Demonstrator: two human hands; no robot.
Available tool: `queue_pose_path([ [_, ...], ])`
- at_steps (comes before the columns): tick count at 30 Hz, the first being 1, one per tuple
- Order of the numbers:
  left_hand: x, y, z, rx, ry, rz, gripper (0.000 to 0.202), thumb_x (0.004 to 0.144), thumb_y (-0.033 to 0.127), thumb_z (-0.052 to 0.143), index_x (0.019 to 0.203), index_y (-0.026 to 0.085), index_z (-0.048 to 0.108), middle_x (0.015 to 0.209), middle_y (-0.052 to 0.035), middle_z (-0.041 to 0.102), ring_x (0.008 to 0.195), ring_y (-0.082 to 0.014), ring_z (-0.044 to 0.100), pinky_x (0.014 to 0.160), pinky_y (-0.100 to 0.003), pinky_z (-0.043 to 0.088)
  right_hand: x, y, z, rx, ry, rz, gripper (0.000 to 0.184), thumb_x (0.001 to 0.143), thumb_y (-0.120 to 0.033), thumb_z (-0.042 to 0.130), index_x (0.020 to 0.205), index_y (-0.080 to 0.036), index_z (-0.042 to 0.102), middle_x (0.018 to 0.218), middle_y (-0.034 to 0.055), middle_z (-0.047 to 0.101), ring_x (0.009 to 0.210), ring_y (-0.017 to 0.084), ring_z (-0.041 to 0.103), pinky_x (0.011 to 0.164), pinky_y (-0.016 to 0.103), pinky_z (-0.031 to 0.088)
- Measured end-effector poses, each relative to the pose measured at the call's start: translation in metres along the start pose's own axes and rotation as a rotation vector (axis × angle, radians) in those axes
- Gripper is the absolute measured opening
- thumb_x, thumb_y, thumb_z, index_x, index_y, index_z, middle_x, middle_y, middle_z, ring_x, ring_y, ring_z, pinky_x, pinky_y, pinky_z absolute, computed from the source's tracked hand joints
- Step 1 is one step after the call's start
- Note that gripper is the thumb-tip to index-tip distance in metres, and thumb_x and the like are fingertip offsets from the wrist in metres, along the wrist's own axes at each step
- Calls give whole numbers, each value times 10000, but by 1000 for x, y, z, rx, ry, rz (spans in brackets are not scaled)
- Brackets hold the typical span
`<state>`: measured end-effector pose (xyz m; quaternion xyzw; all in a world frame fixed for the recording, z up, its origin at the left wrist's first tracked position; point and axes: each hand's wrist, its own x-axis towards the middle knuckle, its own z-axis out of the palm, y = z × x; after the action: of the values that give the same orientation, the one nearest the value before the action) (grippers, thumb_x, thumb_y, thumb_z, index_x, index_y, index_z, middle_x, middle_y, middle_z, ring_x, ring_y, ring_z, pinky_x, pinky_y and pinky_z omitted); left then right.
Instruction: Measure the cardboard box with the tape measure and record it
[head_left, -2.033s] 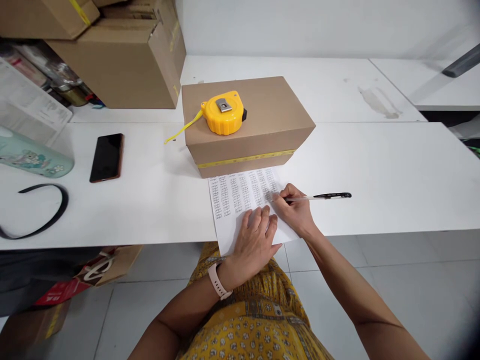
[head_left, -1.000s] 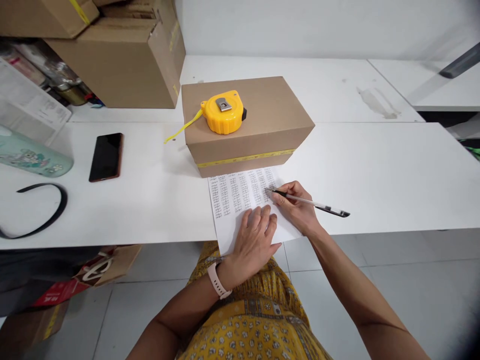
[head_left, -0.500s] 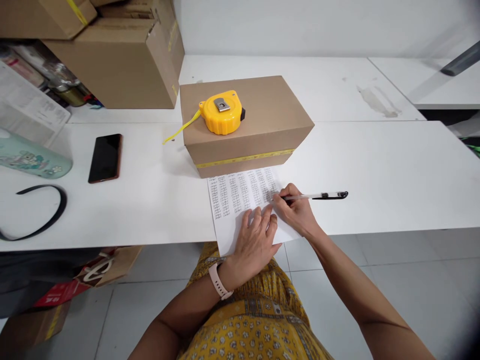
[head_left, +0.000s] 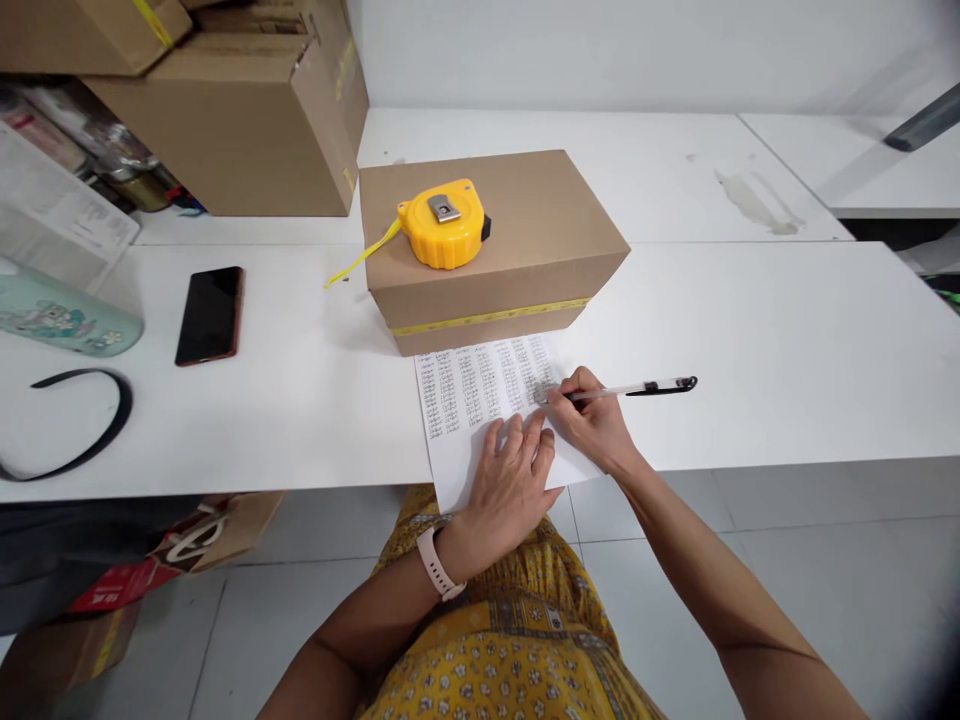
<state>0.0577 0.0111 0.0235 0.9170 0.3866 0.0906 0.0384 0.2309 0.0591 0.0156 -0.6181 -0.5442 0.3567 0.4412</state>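
My right hand (head_left: 592,420) grips a pen (head_left: 637,389) with a clear barrel and black cap end. Its tip meets a white sheet of paper (head_left: 457,465) near the right-hand columns of small handwriting. Flat on the lower part of the sheet rests my left hand (head_left: 510,475), fingers spread, holding nothing. The sheet's top edge lies against or under a closed cardboard box (head_left: 517,220) with yellow tape along its side. On that box sits a yellow tape measure (head_left: 446,225) with a metal clip and a yellow strap.
To the left are a dark phone (head_left: 211,315), a mint-green bottle (head_left: 67,315) and a curved black band (head_left: 112,420). Larger cardboard boxes (head_left: 232,130) stand at the back left. The white table's (head_left: 757,370) front edge runs just before my body.
The pen's back end has tipped very slightly. Otherwise both hands, the paper and the box stay where they were.
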Motion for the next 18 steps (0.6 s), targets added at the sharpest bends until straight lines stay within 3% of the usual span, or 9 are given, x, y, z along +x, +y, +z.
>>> queue_pose_path([
  [18, 0, 0, 0, -3, 7, -3, 631, 969, 480, 619, 1427, 61, 505, 1572, -193, 454, 1402, -368, 451, 1156, -554, 382, 0, -4, 0, -31, 24, -6, 217, 838, -327, 641, 734, -238, 472, 584, -57, 461, 518, 107, 408, 508, 272, 324],
])
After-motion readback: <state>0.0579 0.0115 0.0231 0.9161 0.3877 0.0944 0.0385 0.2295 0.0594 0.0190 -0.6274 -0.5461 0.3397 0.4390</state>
